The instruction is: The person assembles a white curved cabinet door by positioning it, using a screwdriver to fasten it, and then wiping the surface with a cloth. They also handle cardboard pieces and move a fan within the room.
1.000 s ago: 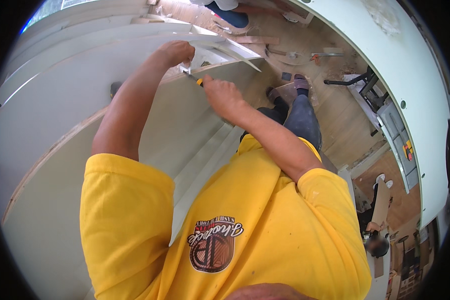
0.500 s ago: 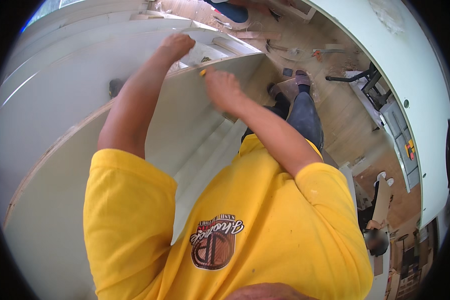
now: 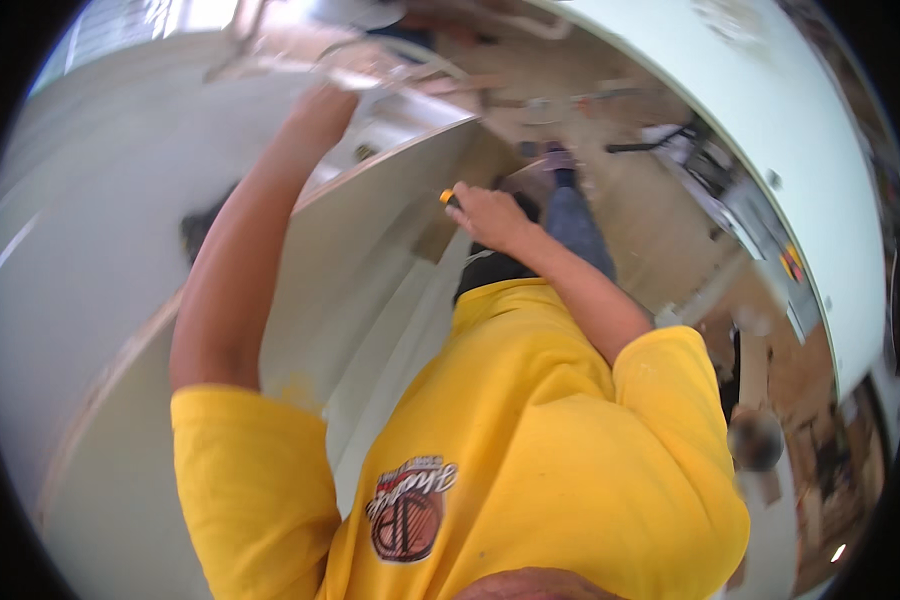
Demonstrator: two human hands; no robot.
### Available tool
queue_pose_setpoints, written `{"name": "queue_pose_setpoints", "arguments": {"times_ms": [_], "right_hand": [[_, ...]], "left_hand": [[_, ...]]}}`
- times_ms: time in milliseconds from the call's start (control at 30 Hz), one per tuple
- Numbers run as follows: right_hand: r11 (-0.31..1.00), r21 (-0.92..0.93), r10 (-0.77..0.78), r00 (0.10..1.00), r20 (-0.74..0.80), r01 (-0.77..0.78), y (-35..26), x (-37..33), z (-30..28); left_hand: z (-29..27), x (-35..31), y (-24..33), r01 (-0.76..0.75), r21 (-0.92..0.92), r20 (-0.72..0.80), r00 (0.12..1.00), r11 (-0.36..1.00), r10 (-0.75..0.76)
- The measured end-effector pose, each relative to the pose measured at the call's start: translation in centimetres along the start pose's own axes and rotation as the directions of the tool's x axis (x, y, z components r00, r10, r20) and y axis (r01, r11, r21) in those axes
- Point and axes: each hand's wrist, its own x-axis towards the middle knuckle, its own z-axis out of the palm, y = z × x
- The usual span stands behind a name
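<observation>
My left hand (image 3: pixel 328 112) is closed, reached out over the far edge of a white cabinet panel (image 3: pixel 340 255). A thin, pale, bendy strip (image 3: pixel 410 46) arches away from its fingers to the right. My right hand (image 3: pixel 492 217) is wrapped round a small tool with a yellow-and-black handle (image 3: pixel 449 198); its working end is too blurred to name. That hand is above the inner side of the panel, close to my body and apart from the strip. The panel stands on edge, with a bare wood-coloured rim.
A large pale panel (image 3: pixel 770 130) curves along the right. Tools and scraps lie on the wooden floor (image 3: pixel 660 235), beside a grey case (image 3: pixel 760 225). Another person (image 3: pixel 755 440) is at the lower right. A dark object (image 3: pixel 200 232) sits beyond the panel, left of my forearm.
My right hand has drawn back from the panel's edge toward my body with the tool. My left hand has shifted slightly left, still on the strip. The whole view has tilted and blurred.
</observation>
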Motion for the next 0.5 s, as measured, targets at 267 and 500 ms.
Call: {"name": "queue_pose_setpoints", "arguments": {"times_ms": [267,500], "right_hand": [[0.961,0.012,0.253,0.854,-0.455,-0.278,14.2,-12.5,-6.1],[0.893,0.089,0.343,0.539,-0.77,-0.441,18.8,-18.5,-14.3]], "left_hand": [[0.6,0.3,14.7,-0.084,-0.362,0.218,0.961,0.929,0.172],[6.2,-3.0,28.2,-0.105,-0.805,-0.111,0.994,0.583,0.025]]}}
